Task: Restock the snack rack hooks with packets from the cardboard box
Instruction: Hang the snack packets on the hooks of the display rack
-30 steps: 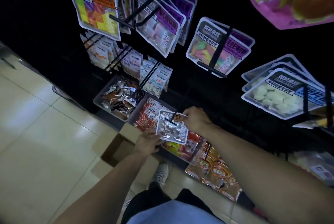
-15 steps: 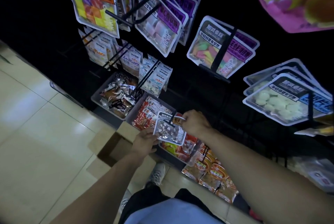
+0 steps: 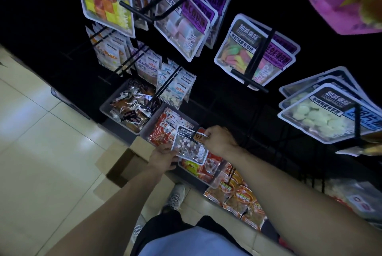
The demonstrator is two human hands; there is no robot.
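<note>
Packet (image 3: 191, 146) in both hands' grip (bins (image 3: 115, 115) of snacks beneath)

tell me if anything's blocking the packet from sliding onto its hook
Nothing visible blocks it. The packet is held by the left hand at its lower edge and the right hand at its top corner, with the thin black hook already crossing its top. Whether the hole is threaded is too dim to tell.

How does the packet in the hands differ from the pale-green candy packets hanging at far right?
The held packet is gripped by both hands, left hand and right hand; the pale-green packets hang on a hook untouched. Held contents look brown and white, not green. Both share a dark label header.
</note>
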